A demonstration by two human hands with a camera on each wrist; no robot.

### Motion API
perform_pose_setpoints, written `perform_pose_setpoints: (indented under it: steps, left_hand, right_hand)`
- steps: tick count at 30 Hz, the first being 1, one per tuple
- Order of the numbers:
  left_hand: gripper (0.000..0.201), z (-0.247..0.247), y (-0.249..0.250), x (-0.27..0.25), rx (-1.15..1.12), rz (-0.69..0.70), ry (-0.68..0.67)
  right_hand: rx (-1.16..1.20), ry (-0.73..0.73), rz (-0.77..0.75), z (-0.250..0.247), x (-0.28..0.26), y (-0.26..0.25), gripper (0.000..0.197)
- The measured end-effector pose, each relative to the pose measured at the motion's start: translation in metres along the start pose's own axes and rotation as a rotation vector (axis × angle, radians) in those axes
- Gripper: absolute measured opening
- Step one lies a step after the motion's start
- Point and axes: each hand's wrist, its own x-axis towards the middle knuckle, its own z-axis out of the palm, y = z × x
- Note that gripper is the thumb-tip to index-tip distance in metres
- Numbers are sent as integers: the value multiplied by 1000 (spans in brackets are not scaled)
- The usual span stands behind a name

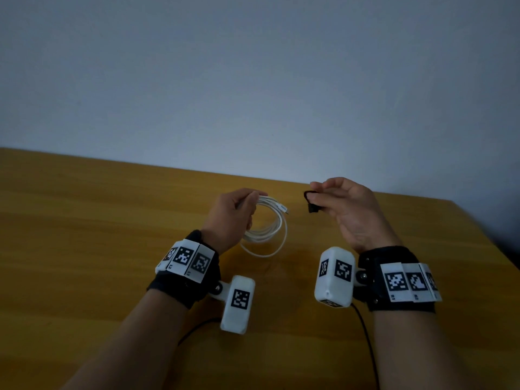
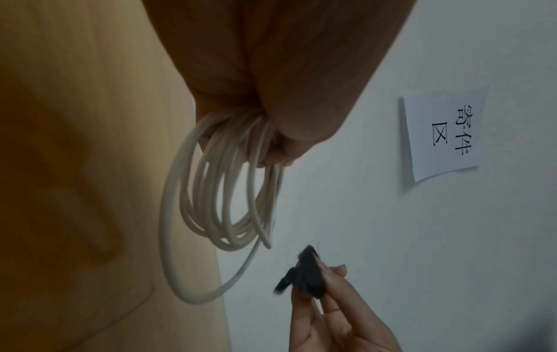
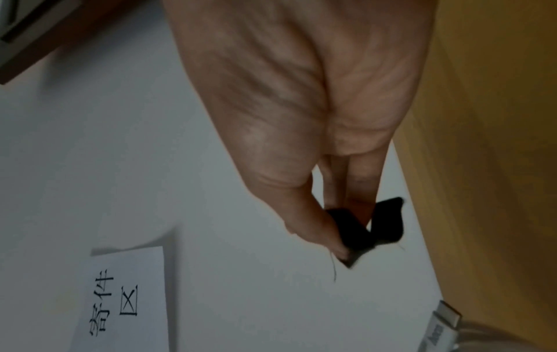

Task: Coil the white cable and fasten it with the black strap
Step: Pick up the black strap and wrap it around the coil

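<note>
The white cable (image 1: pixel 271 223) is wound into several loops that hang from my left hand (image 1: pixel 236 212), held above the wooden table (image 1: pixel 84 220). In the left wrist view the coil (image 2: pixel 223 209) bunches under the curled fingers of that hand (image 2: pixel 271 133). A plug end (image 1: pixel 283 208) sticks out to the right of the coil. My right hand (image 1: pixel 332 198) pinches the folded black strap (image 1: pixel 311 201) between thumb and fingers, a short gap right of the coil. The right wrist view shows the strap (image 3: pixel 367 228) at the fingertips (image 3: pixel 319 233) and the cable's plug (image 3: pixel 437 331) at the bottom.
A white paper sign (image 2: pixel 443 135) with black characters hangs on the pale wall (image 1: pixel 253 80) behind the table. The sign (image 3: pixel 126 302) also shows in the right wrist view. The table's right edge (image 1: pixel 486 240) runs close to my right arm. Black camera leads (image 1: pixel 365 333) trail from both wrists.
</note>
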Motion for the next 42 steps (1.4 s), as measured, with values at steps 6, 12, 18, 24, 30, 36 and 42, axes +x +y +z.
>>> perform_pose_setpoints:
  steps: [6,12,18,24,30,36,42]
  left_hand:
    - [28,1,-1,-1,16,-5,-32]
    - [28,0,-1,-1,17,-5,-28]
    - [26,-1,-2,0,-3,-12,-30]
    - [26,-1,-2,-1,-11,-17,-35]
    - [26,-1,-3,0,-26,-26,-35]
    - [27,-2,-5,1,-18,-22,-30]
    - [27,0,-4,1,-30,-34,-30]
  right_hand:
    - [78,-76,13,-1,-2,-2,27]
    - [-9,-59,16,0,1,2,31]
    - [-100,98,0,3,5,5,42]
    - [-196,147,29,5,0,-1,38]
    - [-323,160,66,5,2,0,9]
    - [-459,61,203,8,2,2,13]
    - [-399,51,227,9,2,2,6]
